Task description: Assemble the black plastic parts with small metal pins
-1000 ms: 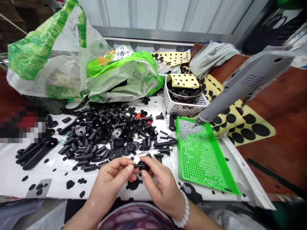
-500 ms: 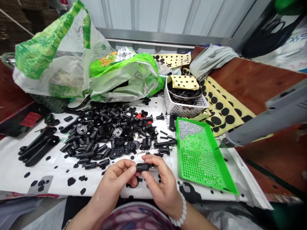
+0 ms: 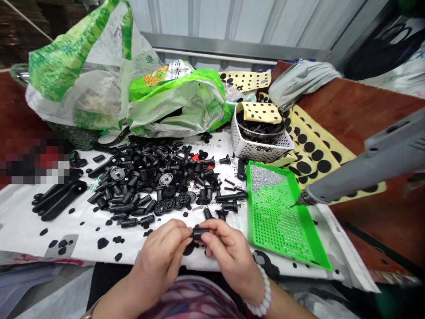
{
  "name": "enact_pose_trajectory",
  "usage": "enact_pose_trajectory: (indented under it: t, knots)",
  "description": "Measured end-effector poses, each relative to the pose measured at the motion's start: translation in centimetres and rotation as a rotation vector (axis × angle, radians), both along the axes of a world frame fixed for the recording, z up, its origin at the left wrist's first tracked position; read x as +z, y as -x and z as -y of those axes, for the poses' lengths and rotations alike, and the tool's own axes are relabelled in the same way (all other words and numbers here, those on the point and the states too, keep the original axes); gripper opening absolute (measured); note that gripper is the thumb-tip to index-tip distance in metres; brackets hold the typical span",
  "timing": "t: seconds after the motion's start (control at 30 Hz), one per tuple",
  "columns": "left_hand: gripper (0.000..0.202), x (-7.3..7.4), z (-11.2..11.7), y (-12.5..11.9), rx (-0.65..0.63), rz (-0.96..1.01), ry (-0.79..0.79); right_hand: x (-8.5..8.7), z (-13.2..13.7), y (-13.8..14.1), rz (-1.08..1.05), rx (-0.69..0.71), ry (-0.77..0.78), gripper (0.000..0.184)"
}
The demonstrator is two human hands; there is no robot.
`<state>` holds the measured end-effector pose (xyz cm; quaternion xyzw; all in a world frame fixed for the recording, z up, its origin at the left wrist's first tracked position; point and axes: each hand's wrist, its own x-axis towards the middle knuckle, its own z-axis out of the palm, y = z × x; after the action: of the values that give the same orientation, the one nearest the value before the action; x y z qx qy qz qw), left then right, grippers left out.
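Note:
Low over the near edge of the white sheet, my right hand (image 3: 229, 248) grips a small black plastic cylinder (image 3: 199, 233) between thumb and fingers. My left hand (image 3: 162, 250) pinches the left end of the same cylinder, its fingertips pressed together there; any smaller piece between them is hidden. Just beyond both hands spreads a heap of black plastic parts (image 3: 142, 177): ribbed cylinders, flanged pieces and round perforated discs (image 3: 169, 203). A few flanged black parts (image 3: 222, 214) lie close past my right fingers.
To the right is a green perforated tray (image 3: 323, 248) holding small silvery pieces (image 3: 267, 177), with a grey power screwdriver (image 3: 358, 168) reaching over it. Behind stand a white basket (image 3: 259, 149) and plastic bags (image 3: 179, 110). Black crank-shaped handles (image 3: 59, 201) lie left; dotted yellow sheets (image 3: 308, 153) lie right.
The cylinder has shifted into my right hand's firmer grip, and my left fingers have closed on its left end. The view has moved slightly; black parts now show just beyond my right hand.

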<state>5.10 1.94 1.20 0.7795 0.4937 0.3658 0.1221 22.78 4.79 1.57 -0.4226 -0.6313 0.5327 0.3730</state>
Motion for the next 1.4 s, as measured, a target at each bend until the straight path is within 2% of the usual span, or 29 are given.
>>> enact_pose_trajectory:
  t: [0.1,0.2,0.27,0.33,0.43,0.53,0.6,0.67,0.77,0.83,0.9,1.03,1.13,1.23,1.33,1.4]
  knots:
    - [0.022,-0.1,0.1,0.1,0.008,-0.057,-0.052,0.2,0.1,0.1,-0.138,0.001,0.197,0.018]
    - [0.018,-0.1,0.2,0.1,-0.019,0.016,0.025,0.1,0.2,-0.1,-0.16,0.01,0.192,0.013]
    - [0.013,0.2,0.2,0.1,-0.044,0.12,0.146,0.0,0.2,-0.4,-0.113,0.012,0.028,0.011]
    - [0.01,0.6,0.2,0.1,-0.04,0.236,0.305,0.0,0.2,-0.7,-0.061,0.027,-0.209,0.016]
    - [0.015,1.2,0.2,0.2,-0.002,0.473,0.631,0.0,0.0,-0.9,0.02,0.11,-0.492,0.028]
    - [0.017,1.5,0.1,0.2,-0.035,0.767,0.927,0.0,-0.1,-1.0,0.121,0.21,-0.637,0.036]
    - [0.018,1.6,0.0,0.2,-0.05,0.862,0.992,-0.1,-0.3,-1.0,0.166,0.237,-0.69,0.038]
    - [0.017,1.6,0.1,0.3,-0.021,0.846,0.957,-0.5,-0.4,-0.9,0.181,0.21,-0.715,0.037]
    - [0.01,1.8,0.4,0.7,0.039,0.653,0.734,-1.0,-0.5,-0.6,0.193,0.126,-0.691,0.028]
    - [0.011,1.9,0.8,1.1,0.041,0.503,0.573,-1.1,-0.5,-0.4,0.203,0.096,-0.644,0.022]
    - [0.013,2.0,1.2,1.5,0.026,0.418,0.484,-1.1,-0.4,-0.1,0.205,0.092,-0.584,0.019]
    - [0.015,1.6,1.9,2.3,0.04,0.424,0.476,-0.8,-0.3,1.2,0.225,0.12,-0.564,0.022]
    - [0.016,0.8,2.4,3.3,0.1,0.598,0.57,-0.4,-0.4,2.3,0.228,0.179,-0.629,0.038]
    - [0.015,-0.2,3.1,5.6,0.282,0.773,0.587,0.0,-0.9,2.4,0.23,0.17,-0.643,0.049]
    - [0.012,-1.1,3.6,8.9,0.564,0.832,0.428,0.1,-1.5,1.9,0.259,0.102,-0.621,0.046]
    - [0.013,-1.5,3.8,10.5,0.638,0.857,0.357,0.3,-1.7,1.8,0.273,0.071,-0.595,0.042]
